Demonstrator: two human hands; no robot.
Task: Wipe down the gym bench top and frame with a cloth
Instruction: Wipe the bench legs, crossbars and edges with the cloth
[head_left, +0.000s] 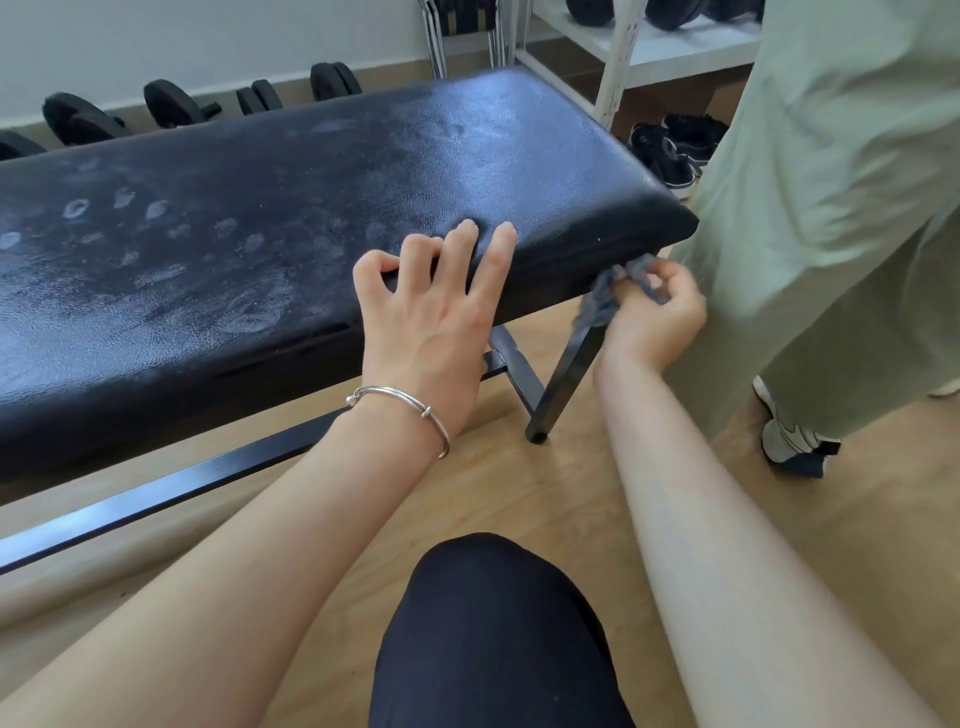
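A black padded gym bench top (291, 218) runs from the left edge to the right of centre, with dusty finger and palm marks on its left half. My left hand (431, 317) rests on its near edge, fingers spread on the padding and holding nothing. My right hand (649, 312) is under the bench's right corner, closed on a grey-blue cloth (605, 296) pressed against the top of a black frame leg (561, 384). A black frame rail (171, 488) runs low along the floor to the left.
Another person in pale green trousers (821, 208) and a white shoe (789, 436) stands close on the right. Black dumbbells (171, 104) line the wall behind the bench. A white shelf rack (618, 57) and dark shoes (670, 145) are at the back right. My dark-clad knee (493, 623) is below.
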